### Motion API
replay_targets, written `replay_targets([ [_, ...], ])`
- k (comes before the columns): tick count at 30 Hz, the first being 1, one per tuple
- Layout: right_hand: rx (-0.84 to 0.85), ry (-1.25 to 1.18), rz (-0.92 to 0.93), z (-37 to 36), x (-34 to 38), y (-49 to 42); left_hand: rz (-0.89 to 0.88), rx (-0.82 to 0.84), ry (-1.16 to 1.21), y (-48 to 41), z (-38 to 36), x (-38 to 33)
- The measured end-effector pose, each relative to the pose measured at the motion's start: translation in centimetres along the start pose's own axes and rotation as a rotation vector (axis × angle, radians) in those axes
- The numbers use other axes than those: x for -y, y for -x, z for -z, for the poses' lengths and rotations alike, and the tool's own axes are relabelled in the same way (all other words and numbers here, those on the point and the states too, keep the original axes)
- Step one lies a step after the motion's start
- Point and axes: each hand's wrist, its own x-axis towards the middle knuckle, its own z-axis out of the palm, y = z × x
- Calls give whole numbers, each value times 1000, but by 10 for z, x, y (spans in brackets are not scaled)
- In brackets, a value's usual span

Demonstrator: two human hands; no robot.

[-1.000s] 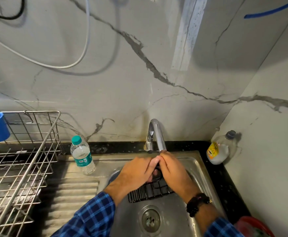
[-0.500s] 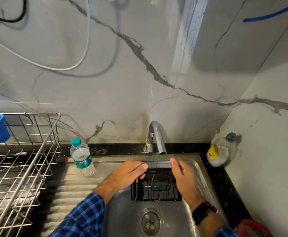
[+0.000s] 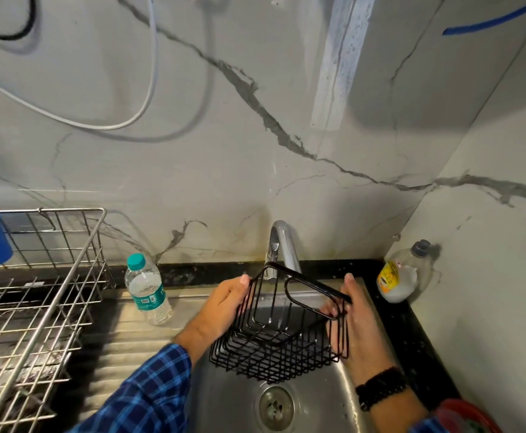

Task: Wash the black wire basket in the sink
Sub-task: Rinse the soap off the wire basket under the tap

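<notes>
Marble-look wall, steel sink [image 3: 224,407] below. Black wire basket [image 3: 274,364] is held up between both hands over the bowl, tilted, with its top rim just under the faucet [image 3: 282,245] spout and above the drain [image 3: 276,404]. Left hand [image 3: 227,304] curls round the basket's left side. Right hand [image 3: 361,332] grips the right side, thumb up by the rim. Water flow too faint to tell. Step looks like rinsing under the tap. Next move likely calls for rotating the basket so every face meets the stream, with a firm grip on wet wire. Water bottle [image 3: 147,289] sits out past the left hand, soap bottle [image 3: 402,276] past the right.
</notes>
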Motion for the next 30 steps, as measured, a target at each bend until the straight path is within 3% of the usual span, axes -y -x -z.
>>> replay_targets([
  [3,-37,52,-89,-7,-6,-1,12,18,-80,5,3,10],
  [5,-44,219,-26,-1,-8,-6,-32,24,-209,4,4,9],
  [7,13,555,87,7,-7,-13,-93,74,-468,4,4,1],
  [10,76,873,70,3,-5,-20,-175,230,-1016,-3,-4,-15],
  [12,214,1077,97,-13,-8,-13,-209,245,-1146,-10,-17,-12],
  [13,241,1150,177,-21,-8,-10,-221,226,-1142,-12,-22,-12],
  [17,88,1275,447,-37,11,-8,-248,187,-1012,-16,-27,-22],
  [19,86,1242,387,-32,17,-15,-269,236,-1002,-16,-15,-29],
  [22,-31,985,265,-3,19,-31,-205,222,-988,-13,22,-27],
  [26,-91,683,150,22,5,-37,-132,84,-696,-6,42,-14],
  [28,-74,772,208,21,1,-37,-82,-33,-484,-4,32,-16],
  [30,-10,1068,272,9,5,-32,-106,-80,-453,-6,22,-23],
])
